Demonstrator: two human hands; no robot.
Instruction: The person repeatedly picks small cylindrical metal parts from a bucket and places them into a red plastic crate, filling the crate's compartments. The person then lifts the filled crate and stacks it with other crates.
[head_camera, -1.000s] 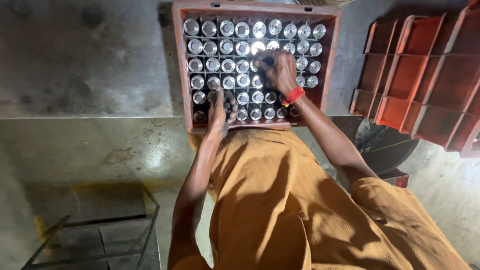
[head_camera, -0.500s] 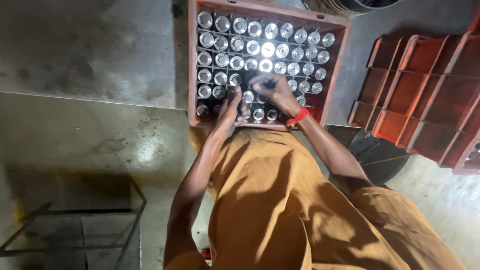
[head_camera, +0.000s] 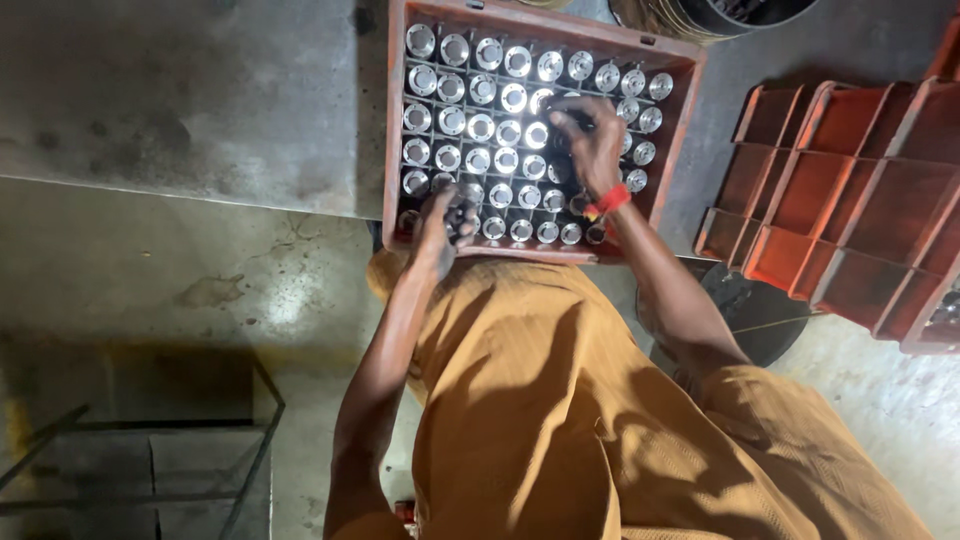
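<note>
Shiny round machined metal parts stand in rows in red plastic divider crate on grey tabletop. Probably heavy, rigid, slick; pinch by rim. Right hand grip clenched on one part mid-crate; left hand grip curled at near row, contents unclear.

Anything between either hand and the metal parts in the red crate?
Nothing visible. The left hand is already on the shiny metal parts at the near edge of the red crate, and the right hand rests on those toward the far right.
</note>
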